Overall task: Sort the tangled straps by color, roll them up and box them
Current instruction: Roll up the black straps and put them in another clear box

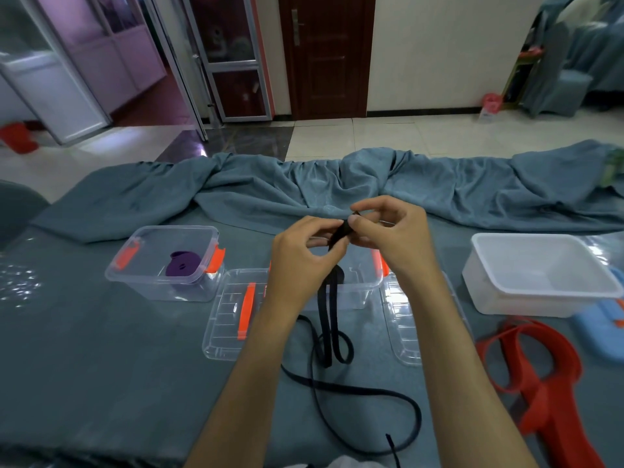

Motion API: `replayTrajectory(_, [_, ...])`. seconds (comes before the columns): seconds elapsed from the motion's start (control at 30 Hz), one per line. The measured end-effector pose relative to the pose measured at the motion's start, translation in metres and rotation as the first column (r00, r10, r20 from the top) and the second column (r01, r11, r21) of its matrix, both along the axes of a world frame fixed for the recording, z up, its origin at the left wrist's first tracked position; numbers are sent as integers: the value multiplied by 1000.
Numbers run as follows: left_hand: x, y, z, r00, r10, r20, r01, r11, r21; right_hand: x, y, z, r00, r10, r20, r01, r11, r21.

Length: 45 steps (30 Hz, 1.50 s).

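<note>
Matt woven black strap (332,319); glossy clear plastic box (162,265).

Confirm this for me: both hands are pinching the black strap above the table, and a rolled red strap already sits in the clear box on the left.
One detail is wrong. The head view shows the rolled strap in the clear box on the left is purple, not red. The rest holds: the left hand and right hand both pinch the black strap above the table.

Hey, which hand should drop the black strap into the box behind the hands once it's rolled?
Probably the right hand. Its fingers pinch the black strap's started end, right over the clear box. The left hand only guides the strap lower down.
</note>
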<state>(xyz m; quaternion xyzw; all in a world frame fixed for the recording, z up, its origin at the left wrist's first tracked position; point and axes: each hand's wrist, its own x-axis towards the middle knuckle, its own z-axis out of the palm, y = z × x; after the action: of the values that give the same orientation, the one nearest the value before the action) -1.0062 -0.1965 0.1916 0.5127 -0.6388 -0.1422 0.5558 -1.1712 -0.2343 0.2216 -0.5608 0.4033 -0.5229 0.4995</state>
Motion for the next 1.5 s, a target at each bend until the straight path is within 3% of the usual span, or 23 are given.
replayTrajectory(0.13, [2, -2, 4, 981, -14, -191, 41, 989, 141, -1, -3, 2, 996, 0, -89, -6, 997, -74])
replayTrajectory(0.33, [6, -6, 8, 998, -42, -41, 45, 997, 65, 2, -4, 5, 999, 44, -5, -44, 999, -27])
replayTrajectory(0.43, [6, -6, 8, 998, -41, -40, 41, 999, -18, 2, -5, 4, 990, 47, 134, -58, 996, 73])
replayTrajectory(0.6, [1, -8, 8, 976, 23, -216, -51, 991, -126, 8, -7, 1, 954, 154, 257, -223, 938, 264])
replayTrajectory(0.77, [-10, -11, 5, 882, 3, -472, -79, 987, -141, 14, -10, 0, 883, 214, 419, -339, 907, 251])
replayTrajectory(0.9, [-17, -17, -2, 780, -51, -624, -31, 992, -119, 20, -11, -2, 864, 158, 477, -298, 925, 235])
replayTrajectory(1.1, [-3, -24, -11, 825, -109, -555, 89, 994, -63, 20, -16, -7, 843, 128, 522, -279, 934, 222])
replayTrajectory(1.33, [2, -26, -2, 719, -35, -694, 15, 999, -35, 28, -15, -9, 915, 119, 385, -234, 934, 268])
replayTrajectory(1.5, [2, -26, -8, 757, -66, -650, 53, 998, -39, 27, -19, -10, 893, 112, 436, -248, 930, 270])
